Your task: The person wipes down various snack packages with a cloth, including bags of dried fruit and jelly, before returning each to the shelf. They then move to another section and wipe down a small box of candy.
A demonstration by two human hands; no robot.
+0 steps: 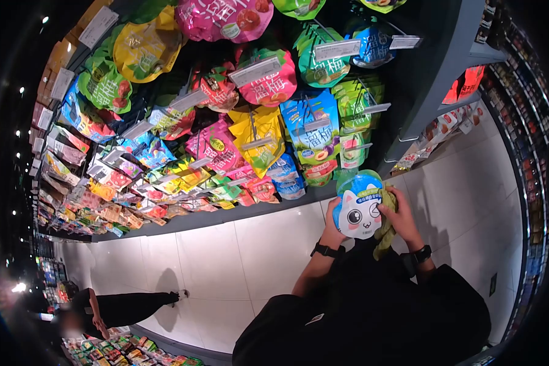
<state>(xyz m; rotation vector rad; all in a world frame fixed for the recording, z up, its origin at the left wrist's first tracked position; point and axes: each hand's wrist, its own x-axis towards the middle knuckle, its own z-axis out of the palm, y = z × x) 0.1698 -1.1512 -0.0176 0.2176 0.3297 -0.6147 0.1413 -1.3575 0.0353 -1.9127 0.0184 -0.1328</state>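
Observation:
In front of my body, my left hand [331, 221] is closed on the left side of a snack pouch [360, 213]. The pouch has a blue and clear green top and a white cartoon cat face with one eye winking. My right hand [402, 215] is closed, thumb up, around an olive-green crumpled cloth [384, 229] that hangs down along the pouch's right edge and overlaps it in this view. Both wrists carry dark bands. The nearest hanging bags, a green and white one [352, 149] and a blue one [311, 122], are just above the pouch.
A long rack of colourful snack bags on hooks with price tags [250, 143] runs across the top and left. A dark shelf end [436, 79] stands at the upper right. White floor tiles [226, 262] lie below. Another person [122, 311] is at the lower left, beside a low snack display [134, 352].

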